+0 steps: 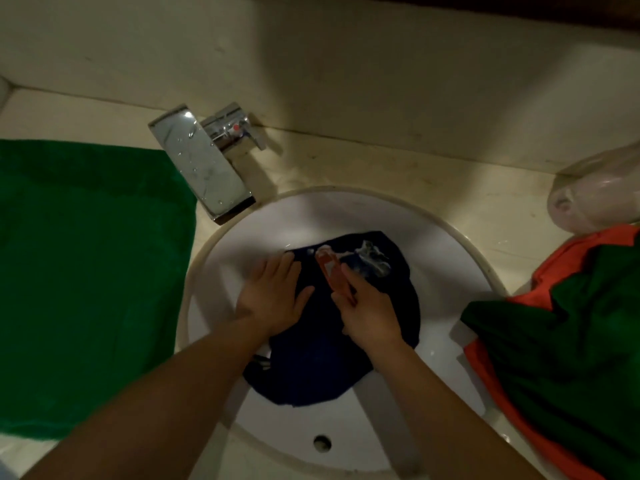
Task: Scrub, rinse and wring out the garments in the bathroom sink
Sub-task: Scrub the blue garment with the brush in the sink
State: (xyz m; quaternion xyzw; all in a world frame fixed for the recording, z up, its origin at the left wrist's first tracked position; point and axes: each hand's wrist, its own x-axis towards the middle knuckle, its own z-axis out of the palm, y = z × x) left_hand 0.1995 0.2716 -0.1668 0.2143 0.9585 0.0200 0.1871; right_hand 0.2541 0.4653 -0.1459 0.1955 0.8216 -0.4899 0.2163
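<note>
Sink (450, 254): white basin.
Navy garment (311, 368): mid-basin, soaked, limp, probably heavy; gather bunched folds.
Left hand (273, 299): flat, pressing it.
Right hand (372, 315): grips orange scrubber (327, 268).

Two hands (273, 299) (372, 315), one sink (346, 209), one tap (204, 168)

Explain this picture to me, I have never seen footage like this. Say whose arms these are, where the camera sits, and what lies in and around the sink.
There is no machine here. A person wears one camera on the head, looking down, so the two arms are their own. The left hand lies flat on a dark blue garment in the white sink, holding it down. The right hand grips an orange-red tool, probably a scrubbing brush, next to a sudsy patch. The chrome tap stands behind the basin. On the counter, a green towel lies to the left and a green and orange garment is heaped to the right.
</note>
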